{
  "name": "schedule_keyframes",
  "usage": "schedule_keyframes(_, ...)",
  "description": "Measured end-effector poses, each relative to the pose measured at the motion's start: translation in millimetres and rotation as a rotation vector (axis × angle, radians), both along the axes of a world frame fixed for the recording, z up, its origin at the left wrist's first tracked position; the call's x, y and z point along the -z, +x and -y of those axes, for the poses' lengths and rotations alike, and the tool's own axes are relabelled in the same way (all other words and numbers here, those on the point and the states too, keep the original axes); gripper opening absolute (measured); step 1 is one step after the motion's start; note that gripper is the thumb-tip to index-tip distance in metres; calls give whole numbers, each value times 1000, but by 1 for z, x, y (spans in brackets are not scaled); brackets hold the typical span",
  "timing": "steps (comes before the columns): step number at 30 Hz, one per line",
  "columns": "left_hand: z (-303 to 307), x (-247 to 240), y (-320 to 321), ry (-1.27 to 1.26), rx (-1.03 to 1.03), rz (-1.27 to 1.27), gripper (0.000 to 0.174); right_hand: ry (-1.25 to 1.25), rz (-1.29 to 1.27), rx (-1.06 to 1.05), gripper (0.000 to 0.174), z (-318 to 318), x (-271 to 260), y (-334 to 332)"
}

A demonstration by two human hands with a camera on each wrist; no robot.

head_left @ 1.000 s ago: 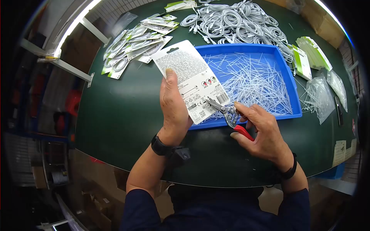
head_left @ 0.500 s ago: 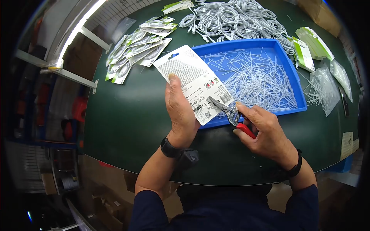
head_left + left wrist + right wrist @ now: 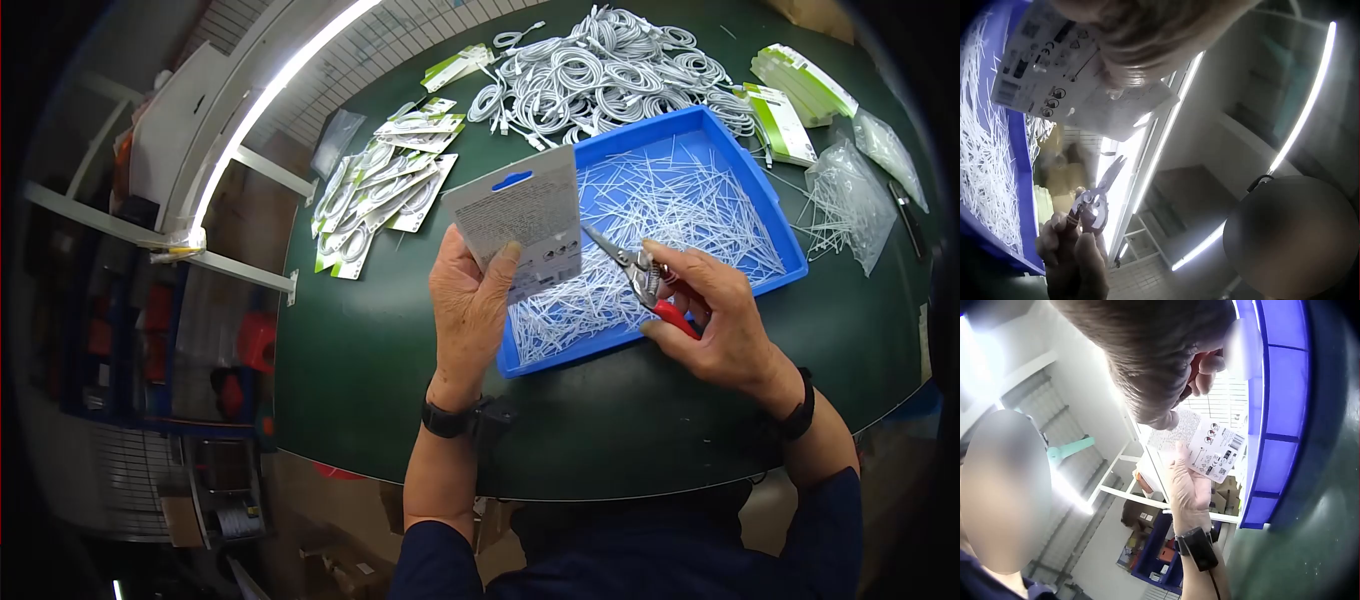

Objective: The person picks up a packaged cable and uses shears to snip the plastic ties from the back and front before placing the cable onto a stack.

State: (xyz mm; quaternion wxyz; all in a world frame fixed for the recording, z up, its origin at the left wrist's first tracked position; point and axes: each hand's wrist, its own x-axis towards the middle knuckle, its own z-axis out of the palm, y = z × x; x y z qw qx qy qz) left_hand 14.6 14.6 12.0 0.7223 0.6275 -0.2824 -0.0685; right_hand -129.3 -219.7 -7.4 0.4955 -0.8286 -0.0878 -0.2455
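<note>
My left hand (image 3: pixel 468 310) holds a white printed packaging card (image 3: pixel 530 205) by its side, the thumb lying over the printed face. A hang hole is cut at the card's top, and it stands tilted up over the blue tray's near left part. In my right hand (image 3: pixel 715 310) is a pair of red-handled snips (image 3: pixel 640 275), gripped between thumb and fingers. Their blades point up and left, close beside the card's right edge. The left wrist view shows the snips (image 3: pixel 1094 203) below the card (image 3: pixel 1041 69). Cut ends of white ties (image 3: pixel 680 210) fill the tray.
The blue tray (image 3: pixel 790 262) sits on the dark green table (image 3: pixel 360 380). Behind it lies a heap of grey cables (image 3: pixel 600 80). Carded cables (image 3: pixel 385 185) are stacked at left. At right are green-and-white cards (image 3: pixel 780 125), a plastic bag of ties (image 3: pixel 850 210) and a black-handled tool (image 3: pixel 908 218).
The left hand has tipped the card more upright and turned it, so its printed face slants away. The snips, which overlapped the card's lower part, now sit to its right. The head view has shifted.
</note>
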Motion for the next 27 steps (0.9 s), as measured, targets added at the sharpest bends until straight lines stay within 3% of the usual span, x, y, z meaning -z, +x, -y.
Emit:
schedule_keyframes(3, 3, -3, 2, 104, -161, 193, 27, 66, 6, 33, 71, 3, -3, 0)
schedule_keyframes(6, 7, -6, 8, 2, -209, 126, 23, 80, -22, 43, 71, 5, -4, -2)
schedule_keyframes(9, 14, -4, 13, -113, -345, 43, 38, 57, -54, 9, 72, 5, -3, -2)
schedule_keyframes(12, 12, -10, 13, -307, -272, -264, 50, 0, -65, -66, 74, 3, -5, -4)
schedule_keyframes(13, 1, 4, 33, -430, 254, -56, 52, -22, -70, -100, 74, 2, -6, -5)
schedule_keyframes(16, -1, 21, 32, -637, 519, -391, 53, -61, -96, -187, 71, -8, -6, -10)
schedule_keyframes(20, -1, 18, 28, -632, 704, -512, 60, -121, -131, -251, 68, -19, -6, -16)
schedule_keyframes(23, 6, 23, 33, -627, 881, -454, 63, -138, -132, -260, 67, -23, -6, -17)
schedule_keyframes(27, 8, 33, 38, -581, 972, -417, 66, -157, -167, -276, 67, -24, -8, -18)
